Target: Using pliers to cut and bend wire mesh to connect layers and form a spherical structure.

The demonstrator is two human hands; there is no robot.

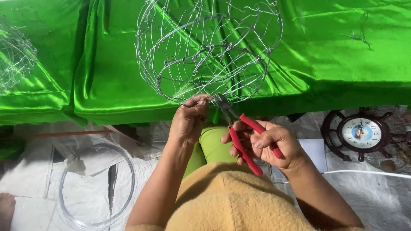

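Observation:
A round basket-shaped frame of bent silver wire (pixel 205 51) rests on a table draped in shiny green cloth (pixel 111 81). My left hand (pixel 188 119) pinches the wire at the frame's near rim. Red-handled pliers (pixel 239 132) are gripped in my right hand (pixel 265 143), and their dark jaws meet the wire right beside my left fingertips. Whether the jaws are clamped on the wire I cannot tell.
A coil of silver wire (pixel 96 188) lies on white plastic sheeting on the floor at lower left. A ship's-wheel clock (pixel 361 133) sits at right. Another wire frame (pixel 15 57) shows at the far left, a small wire scrap (pixel 358 38) lies on the cloth.

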